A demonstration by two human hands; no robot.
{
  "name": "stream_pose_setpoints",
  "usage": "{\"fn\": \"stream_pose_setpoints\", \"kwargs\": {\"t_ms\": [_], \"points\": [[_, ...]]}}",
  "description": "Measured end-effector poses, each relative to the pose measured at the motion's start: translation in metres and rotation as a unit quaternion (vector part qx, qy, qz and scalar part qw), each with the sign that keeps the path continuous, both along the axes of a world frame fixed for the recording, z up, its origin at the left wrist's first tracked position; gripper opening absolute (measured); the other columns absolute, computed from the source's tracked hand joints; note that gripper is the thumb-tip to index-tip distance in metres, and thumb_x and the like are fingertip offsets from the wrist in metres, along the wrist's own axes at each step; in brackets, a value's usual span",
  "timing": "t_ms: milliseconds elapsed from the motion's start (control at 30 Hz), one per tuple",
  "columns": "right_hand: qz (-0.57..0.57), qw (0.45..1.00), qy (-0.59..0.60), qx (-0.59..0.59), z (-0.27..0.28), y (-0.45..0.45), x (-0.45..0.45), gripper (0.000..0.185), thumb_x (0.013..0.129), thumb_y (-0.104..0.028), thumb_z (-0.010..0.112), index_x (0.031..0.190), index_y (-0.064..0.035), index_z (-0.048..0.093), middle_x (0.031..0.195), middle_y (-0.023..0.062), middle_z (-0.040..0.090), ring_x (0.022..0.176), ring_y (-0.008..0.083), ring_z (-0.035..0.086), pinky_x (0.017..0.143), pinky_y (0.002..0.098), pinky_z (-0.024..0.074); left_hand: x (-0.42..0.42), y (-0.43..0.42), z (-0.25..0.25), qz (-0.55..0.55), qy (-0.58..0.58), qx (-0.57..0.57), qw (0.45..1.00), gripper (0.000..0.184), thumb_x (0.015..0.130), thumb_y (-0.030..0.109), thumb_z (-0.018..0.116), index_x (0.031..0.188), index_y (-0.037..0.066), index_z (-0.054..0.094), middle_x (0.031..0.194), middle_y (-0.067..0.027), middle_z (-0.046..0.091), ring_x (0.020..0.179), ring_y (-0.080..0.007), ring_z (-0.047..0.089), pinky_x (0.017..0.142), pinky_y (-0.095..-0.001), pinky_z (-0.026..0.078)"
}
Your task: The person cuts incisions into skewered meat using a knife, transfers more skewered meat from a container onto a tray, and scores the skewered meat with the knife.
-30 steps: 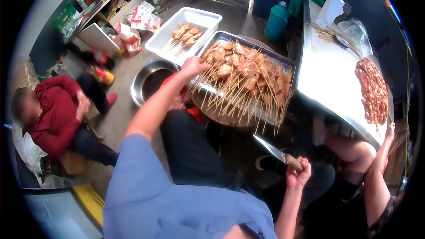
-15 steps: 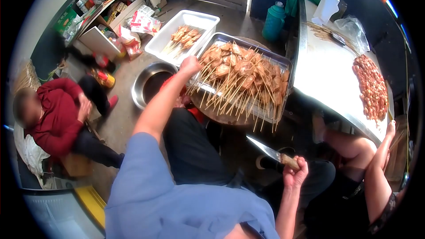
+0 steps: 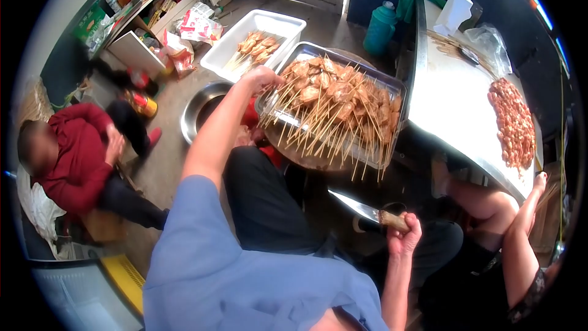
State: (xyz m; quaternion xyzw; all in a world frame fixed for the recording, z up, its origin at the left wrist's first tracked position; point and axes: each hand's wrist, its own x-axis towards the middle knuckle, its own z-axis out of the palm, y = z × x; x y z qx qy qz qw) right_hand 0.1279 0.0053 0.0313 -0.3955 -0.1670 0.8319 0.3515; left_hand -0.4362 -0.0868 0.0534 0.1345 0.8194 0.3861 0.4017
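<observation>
at the left edge of the metal tray, the left hand is held with bent fingers beside the heaped meat skewers, though whether the tray or a stick is grasped cannot be told from this angle. the knife is gripped by its handle in the clenched right hand, with the blade pointed leftward, apart from the tray's near edge. the skewers' sticks are laid out past that near edge, while a white tub is set just beside the far left corner.
</observation>
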Motion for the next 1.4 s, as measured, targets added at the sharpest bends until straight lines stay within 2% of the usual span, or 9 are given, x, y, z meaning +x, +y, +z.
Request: {"fn": "stream_pose_setpoints", "kwargs": {"t_ms": [67, 300, 433, 633, 900, 1067, 1200, 1233, 1400], "points": [[-0.006, 1.000, -0.002, 0.001, 0.002, -0.001, -0.003, 0.005, 0.072, -0.011, 0.063, 0.072, -0.0124, 0.058, 0.075, 0.0010, 0.060, 0.061, 0.0133, 0.055, 0.044, 0.0225, 0.0395, 0.007, 0.001, 0.007, -0.030, 0.049, -0.062, 0.996, 0.020, 0.083, 0.024, 0.072, 0.077, 0.009, 0.061, 0.068, -0.0020, 0.057, 0.058, -0.0153, 0.055, 0.067, -0.0389, 0.045], [-0.012, 1.000, -0.011, -0.007, 0.001, -0.007, -0.003, 0.005, 0.072, -0.011, 0.063, 0.072, -0.0130, 0.058, 0.075, 0.0008, 0.060, 0.061, 0.0128, 0.055, 0.044, 0.0225, 0.0399, 0.004, 0.002, -0.020, 0.010, -0.019, 0.055, 0.998, 0.018, 0.083, 0.015, 0.073, 0.080, 0.005, 0.059, 0.063, -0.0038, 0.057, 0.046, -0.0127, 0.053, 0.038, -0.0253, 0.042], [-0.004, 1.000, -0.001, -0.004, -0.003, -0.006, 0.002, 0.006, 0.072, -0.011, 0.064, 0.072, -0.0127, 0.059, 0.075, 0.0009, 0.060, 0.061, 0.0126, 0.056, 0.044, 0.0228, 0.0405, 0.004, 0.000, -0.020, 0.063, -0.115, 0.059, 0.990, 0.017, 0.087, 0.017, 0.068, 0.079, 0.006, 0.059, 0.060, -0.0025, 0.054, 0.044, -0.0111, 0.047, 0.039, -0.0269, 0.039], [-0.012, 1.000, -0.018, -0.009, 0.000, -0.013, -0.002, 0.006, 0.072, -0.011, 0.064, 0.072, -0.0119, 0.059, 0.074, 0.0016, 0.060, 0.061, 0.0129, 0.056, 0.045, 0.0241, 0.0417, 0.008, -0.003, -0.025, 0.131, -0.234, 0.072, 0.961, 0.021, 0.090, 0.027, 0.067, 0.086, 0.007, 0.063, 0.069, -0.0033, 0.060, 0.057, -0.0134, 0.057, 0.044, -0.0265, 0.045], [0.008, 1.000, -0.006, -0.006, 0.001, -0.013, -0.003, 0.006, 0.072, -0.011, 0.064, 0.071, -0.0119, 0.058, 0.073, 0.0020, 0.060, 0.061, 0.0135, 0.056, 0.045, 0.0245, 0.0420, 0.006, -0.002, -0.013, 0.101, -0.267, 0.099, 0.953, 0.018, 0.095, 0.018, 0.056, 0.099, 0.000, 0.057, 0.093, -0.0157, 0.061, 0.080, -0.0273, 0.064, 0.070, -0.0416, 0.060], [0.010, 1.000, -0.005, -0.002, -0.002, -0.015, -0.002, 0.006, 0.072, -0.011, 0.063, 0.070, -0.0122, 0.057, 0.072, 0.0020, 0.060, 0.060, 0.0134, 0.056, 0.045, 0.0244, 0.0417, 0.010, 0.006, -0.022, 0.124, -0.312, 0.113, 0.935, 0.021, 0.094, 0.014, 0.056, 0.107, -0.002, 0.053, 0.092, -0.0180, 0.062, 0.081, -0.0305, 0.065, 0.069, -0.0421, 0.061], [0.005, 1.000, -0.012, -0.001, -0.002, -0.018, -0.004, 0.006, 0.071, -0.011, 0.063, 0.070, -0.0126, 0.058, 0.072, 0.0020, 0.060, 0.061, 0.0133, 0.056, 0.045, 0.0242, 0.0415, 0.016, 0.010, -0.021, 0.127, -0.366, 0.156, 0.908, 0.027, 0.100, 0.019, 0.042, 0.120, 0.000, 0.041, 0.091, -0.0184, 0.061, 0.068, -0.0223, 0.060, 0.047, -0.0281, 0.048], [0.005, 1.000, -0.011, 0.000, -0.001, -0.019, -0.003, 0.006, 0.071, -0.011, 0.063, 0.070, -0.0126, 0.058, 0.072, 0.0020, 0.060, 0.061, 0.0133, 0.056, 0.045, 0.0242, 0.0415, 0.024, 0.014, -0.015, 0.152, -0.323, 0.136, 0.924, 0.022, 0.102, 0.021, 0.036, 0.116, 0.005, 0.040, 0.085, -0.0165, 0.061, 0.055, -0.0144, 0.050, 0.040, -0.0239, 0.034], [-0.006, 1.000, -0.008, 0.001, 0.003, -0.022, -0.002, 0.006, 0.071, -0.011, 0.064, 0.070, -0.0123, 0.058, 0.073, 0.0018, 0.060, 0.062, 0.0137, 0.056, 0.046, 0.0250, 0.0420, 0.040, 0.013, -0.010, 0.208, -0.264, 0.140, 0.931, 0.013, 0.099, 0.015, 0.033, 0.098, 0.010, 0.045, 0.073, -0.0127, 0.058, 0.042, -0.0107, 0.039, 0.037, -0.0230, 0.027]]}}
